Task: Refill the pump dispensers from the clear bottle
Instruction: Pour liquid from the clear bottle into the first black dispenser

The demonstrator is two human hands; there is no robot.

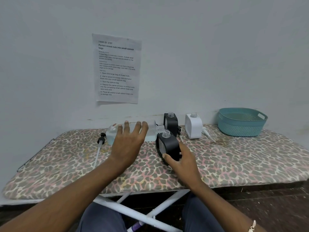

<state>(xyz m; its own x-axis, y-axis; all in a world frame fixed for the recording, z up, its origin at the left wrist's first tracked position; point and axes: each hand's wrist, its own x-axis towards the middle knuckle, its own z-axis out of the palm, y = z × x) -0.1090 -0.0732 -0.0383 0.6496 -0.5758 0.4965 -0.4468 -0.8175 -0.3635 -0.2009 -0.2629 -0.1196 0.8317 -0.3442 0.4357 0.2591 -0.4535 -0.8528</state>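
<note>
Three dispensers uncapped. Right hand (182, 163) grips the near black dispenser (168, 145); left hand (128, 144) wraps the clear bottle (151, 131), tipped flat, mouth at that neck just ahead of the right hand. First fill seemingly underway; far black dispenser (170, 123) and white dispenser (193, 126) beyond likely remain.

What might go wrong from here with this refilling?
1. The clear bottle lies nearly flat, its mouth at the small neck of the near black dispenser; liquid may miss and soak the board cover.
2. That dispenser leans, held only low down by the right hand, so it might slip or tip.
</note>
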